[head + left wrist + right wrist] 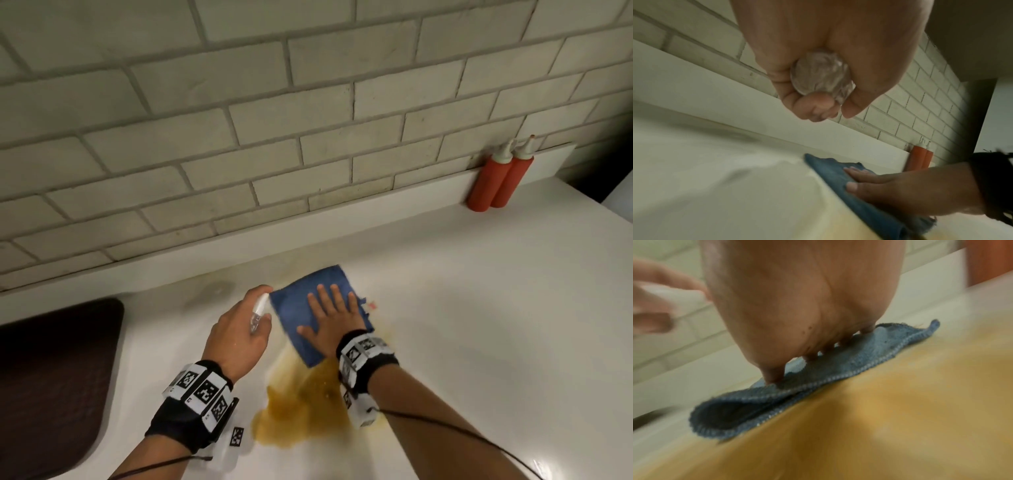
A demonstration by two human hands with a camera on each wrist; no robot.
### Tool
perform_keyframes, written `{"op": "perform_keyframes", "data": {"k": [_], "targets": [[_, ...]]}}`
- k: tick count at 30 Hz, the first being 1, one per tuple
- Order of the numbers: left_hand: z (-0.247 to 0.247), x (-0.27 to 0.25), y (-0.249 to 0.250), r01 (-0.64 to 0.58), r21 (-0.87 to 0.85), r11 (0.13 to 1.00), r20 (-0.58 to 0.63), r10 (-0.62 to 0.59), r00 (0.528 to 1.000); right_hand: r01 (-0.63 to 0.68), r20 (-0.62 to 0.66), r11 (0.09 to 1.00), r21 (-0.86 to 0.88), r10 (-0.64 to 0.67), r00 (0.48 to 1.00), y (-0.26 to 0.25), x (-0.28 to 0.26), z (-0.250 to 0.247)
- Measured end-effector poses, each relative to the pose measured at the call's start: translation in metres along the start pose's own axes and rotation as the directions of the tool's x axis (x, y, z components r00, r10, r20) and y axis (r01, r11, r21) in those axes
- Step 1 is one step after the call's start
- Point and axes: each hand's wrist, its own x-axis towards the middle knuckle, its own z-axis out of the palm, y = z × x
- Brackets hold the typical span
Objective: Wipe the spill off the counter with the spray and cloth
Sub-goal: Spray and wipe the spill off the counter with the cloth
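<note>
Bench (479, 308) of white carries an orange-brown spill (298, 407) — your right hand (334, 322) lies flat, fingers spread, pressing the folded blue cloth (294, 301) on the spill's far edge; your left hand (239, 329) grips the clear spray bottle (257, 313) just beside it.

no legible text anywhere, only black-and-white coded squares on the wristbands (202, 390)
</note>
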Motion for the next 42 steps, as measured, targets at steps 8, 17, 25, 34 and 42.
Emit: {"op": "perform_keyframes", "data": {"k": [8,17,25,34,42], "targets": [[-0.005,-0.022,-0.005,0.032,-0.023,0.999,0.014,-0.032,0.999,-0.25,-0.013,0.963,0.099,0.252,0.968,0.079,-0.056,0.005],[0.01,-0.078,0.0,-0.012,-0.105,0.994,-0.029,0.009,1.0,-0.244,-0.09,0.965,0.095,0.252,0.964,0.056,-0.186,0.086],[0.011,-0.081,0.014,-0.068,-0.127,0.99,-0.054,0.061,0.997,-0.274,0.016,0.957,0.101,0.273,0.962,0.064,-0.135,0.041],[-0.013,-0.042,0.013,-0.074,0.003,0.997,-0.065,0.074,0.995,-0.267,0.029,0.961,0.077,0.266,0.964,0.052,-0.101,0.029],[-0.02,0.012,0.006,-0.11,0.063,0.992,0.007,0.11,0.994,-0.247,0.02,0.968,0.038,0.246,0.969,0.033,-0.113,0.038]]}}
